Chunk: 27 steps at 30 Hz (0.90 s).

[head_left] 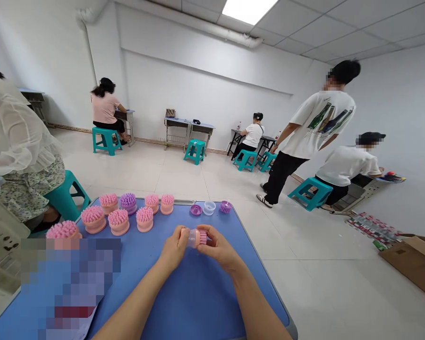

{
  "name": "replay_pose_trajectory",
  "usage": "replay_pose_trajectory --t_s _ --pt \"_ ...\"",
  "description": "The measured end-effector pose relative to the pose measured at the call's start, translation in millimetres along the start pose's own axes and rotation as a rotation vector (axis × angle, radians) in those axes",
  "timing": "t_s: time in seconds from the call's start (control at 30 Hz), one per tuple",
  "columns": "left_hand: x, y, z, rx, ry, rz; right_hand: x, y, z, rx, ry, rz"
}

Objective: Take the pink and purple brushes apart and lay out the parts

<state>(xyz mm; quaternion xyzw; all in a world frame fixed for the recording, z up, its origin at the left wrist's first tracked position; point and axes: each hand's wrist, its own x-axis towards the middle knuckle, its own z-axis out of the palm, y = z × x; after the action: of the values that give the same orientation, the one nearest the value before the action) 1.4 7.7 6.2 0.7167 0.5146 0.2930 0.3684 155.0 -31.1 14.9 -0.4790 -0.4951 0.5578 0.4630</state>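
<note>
the left hand [174,248] pinches the pale end of a small round pink-and-clear plastic brush [192,238], and the right hand [215,245] curls its fingers around the pink bristled end. the brush lies sideways between both hands, over the smooth blue tabletop [194,297]. near the far edge sit a shallow purple plastic disc [196,210], a translucent whitish plastic ring [209,211] and a round purple bristled plastic piece [225,207]. to their left stand round pink bristled plastic brushes [145,219] and a round purple bristled plastic brush [128,202].

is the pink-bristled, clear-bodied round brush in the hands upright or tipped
Tipped sideways: the pink-bristled, clear-bodied round brush is held between the left hand and right hand, bristles pointing right.
</note>
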Motion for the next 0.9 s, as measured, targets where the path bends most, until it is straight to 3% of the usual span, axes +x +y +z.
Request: replay_pose_trajectory --t_s 0.23,0.47,0.6,0.8,0.9 --pt "-1.6 -0.8 1.8 -0.012 -0.014 0.047 1.9 2.0 4.8 -0.031 -0.001 0.131" --pt "1.3 0.0 1.1 -0.006 0.002 0.021 0.7 3.0 2.3 -0.164 -0.026 -0.116" --pt "2.6 0.1 -1.0 -0.018 -0.007 -0.021 -0.2 5.2 1.7 -0.232 -0.012 -0.163" --pt "0.8 1.6 -3.1 -0.031 0.009 -0.008 -0.1 0.4 5.2 -0.059 0.012 0.1" --pt "0.6 2.7 -3.9 -0.014 0.004 -0.007 -0.9 -4.2 5.8 -0.058 -0.002 0.054"
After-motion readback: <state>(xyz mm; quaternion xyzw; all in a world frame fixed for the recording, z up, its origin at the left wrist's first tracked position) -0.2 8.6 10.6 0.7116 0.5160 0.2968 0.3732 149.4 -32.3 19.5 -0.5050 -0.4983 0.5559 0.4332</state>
